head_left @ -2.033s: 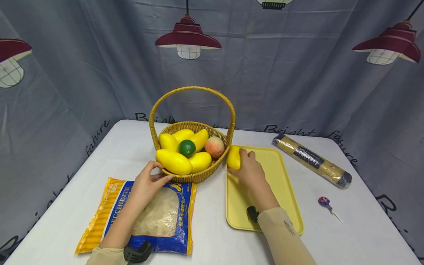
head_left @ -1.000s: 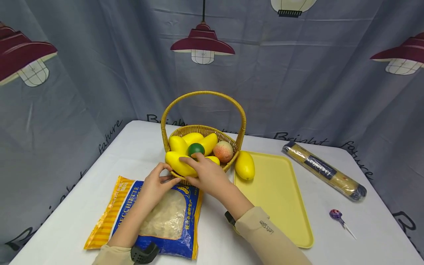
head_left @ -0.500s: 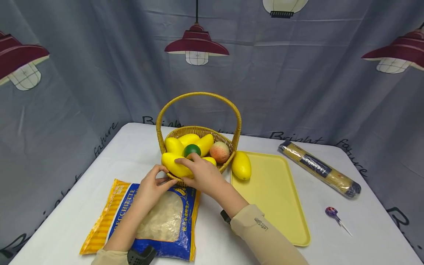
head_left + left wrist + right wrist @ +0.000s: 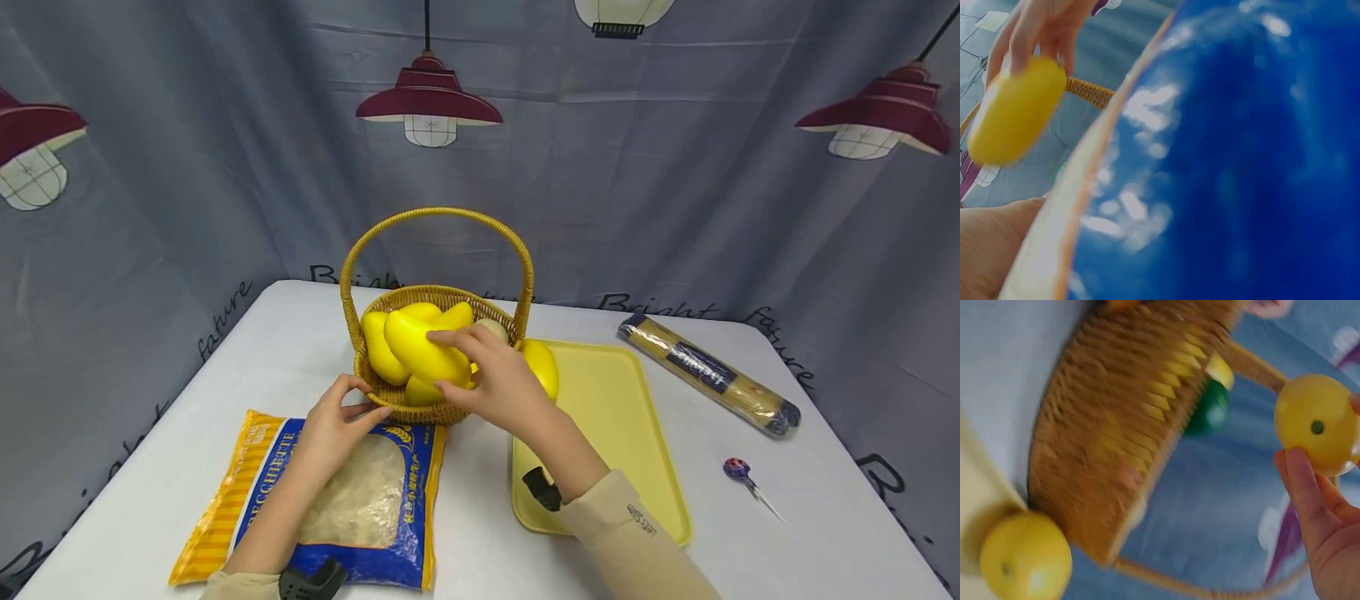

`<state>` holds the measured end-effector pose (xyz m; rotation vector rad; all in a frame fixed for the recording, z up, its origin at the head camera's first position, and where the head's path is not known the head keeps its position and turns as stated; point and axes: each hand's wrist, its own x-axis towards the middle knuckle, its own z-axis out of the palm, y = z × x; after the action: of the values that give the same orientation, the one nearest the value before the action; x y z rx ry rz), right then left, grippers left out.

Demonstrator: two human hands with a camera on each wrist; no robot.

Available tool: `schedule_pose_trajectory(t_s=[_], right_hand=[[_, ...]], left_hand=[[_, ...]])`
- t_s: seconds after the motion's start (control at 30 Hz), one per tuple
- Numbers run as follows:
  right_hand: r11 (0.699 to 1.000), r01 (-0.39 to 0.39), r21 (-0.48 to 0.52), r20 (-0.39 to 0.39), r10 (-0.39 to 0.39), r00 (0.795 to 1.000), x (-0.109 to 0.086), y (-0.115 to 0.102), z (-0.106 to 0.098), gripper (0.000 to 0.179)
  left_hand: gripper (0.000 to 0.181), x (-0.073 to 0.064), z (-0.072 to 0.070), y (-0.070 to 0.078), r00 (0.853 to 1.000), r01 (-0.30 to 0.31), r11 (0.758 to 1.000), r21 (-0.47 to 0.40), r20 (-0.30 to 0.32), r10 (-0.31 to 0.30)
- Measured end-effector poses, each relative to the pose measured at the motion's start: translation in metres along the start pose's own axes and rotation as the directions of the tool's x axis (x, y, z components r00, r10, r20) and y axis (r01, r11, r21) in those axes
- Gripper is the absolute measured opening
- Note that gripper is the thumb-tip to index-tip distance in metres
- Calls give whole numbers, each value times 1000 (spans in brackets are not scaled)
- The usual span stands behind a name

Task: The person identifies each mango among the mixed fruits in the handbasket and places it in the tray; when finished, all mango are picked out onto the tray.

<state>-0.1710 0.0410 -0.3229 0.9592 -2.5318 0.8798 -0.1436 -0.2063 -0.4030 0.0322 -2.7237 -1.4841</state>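
My right hand point(image 4: 498, 383) holds a yellow mango point(image 4: 420, 343) by one end, raised above the wicker basket point(image 4: 420, 414). In the right wrist view, thumb and fingers pinch this mango point(image 4: 1317, 422) clear of the basket's rim. At the basket's front left, my left hand point(image 4: 333, 433) grips the rim between thumb and fingers. Several more mangoes point(image 4: 381, 354) lie inside, along with a pale round peach point(image 4: 492, 327), partly covered by the right hand. A green fruit point(image 4: 1210, 411) shows over the rim in the right wrist view; the lifted mango hides it from the head view.
Right of the basket, a yellow tray point(image 4: 607, 433) bears one mango point(image 4: 542, 368) at its back left corner. A blue and yellow pasta bag point(image 4: 360, 500) lies under the left forearm. Farther right are a spaghetti pack point(image 4: 708, 371) and a lollipop point(image 4: 737, 468).
The right hand left one mango on the tray, moved to the basket, took hold of the front mango and lifted it up. The left hand has stayed at the rim.
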Motion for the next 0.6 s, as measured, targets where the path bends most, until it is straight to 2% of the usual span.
schedule_pose_trajectory(t_s=[0.1, 0.17, 0.27, 0.33, 0.4, 0.47, 0.53, 0.6], right_hand=[[990, -48, 131, -52, 55, 997, -13, 6, -26, 55], [973, -79, 217, -86, 100, 991, -23, 11, -44, 57], [937, -125, 326, -136, 178, 975, -37, 27, -67, 59], [903, -160, 400, -167, 243, 955, -46, 42, -78, 58], [854, -223, 470, -180, 340, 923, -54, 61, -86, 57], [794, -294, 532, -173, 442, 880, -61, 83, -89, 57], [723, -376, 580, -140, 544, 828, -70, 105, -86, 58], [638, -467, 612, -78, 637, 767, -79, 125, -79, 61]], left_hand=[[46, 0, 0, 1, 1000, 1, 1000, 5, 8, -1], [47, -1, -2, 1, 1000, 3, 1000, 2, 12, -3], [48, -2, -4, 3, 1000, -3, 1000, 4, 12, 3], [49, -2, -5, 3, 1000, -6, 1000, 6, 13, 6], [49, -2, -5, 4, 1000, -11, 1000, 12, 15, 11], [49, -3, -4, 5, 1000, -14, 1000, 13, 21, 14], [49, -4, -3, 5, 999, -15, 1000, 14, 30, 15], [50, -5, -1, 5, 999, -16, 1000, 18, 38, 15]])
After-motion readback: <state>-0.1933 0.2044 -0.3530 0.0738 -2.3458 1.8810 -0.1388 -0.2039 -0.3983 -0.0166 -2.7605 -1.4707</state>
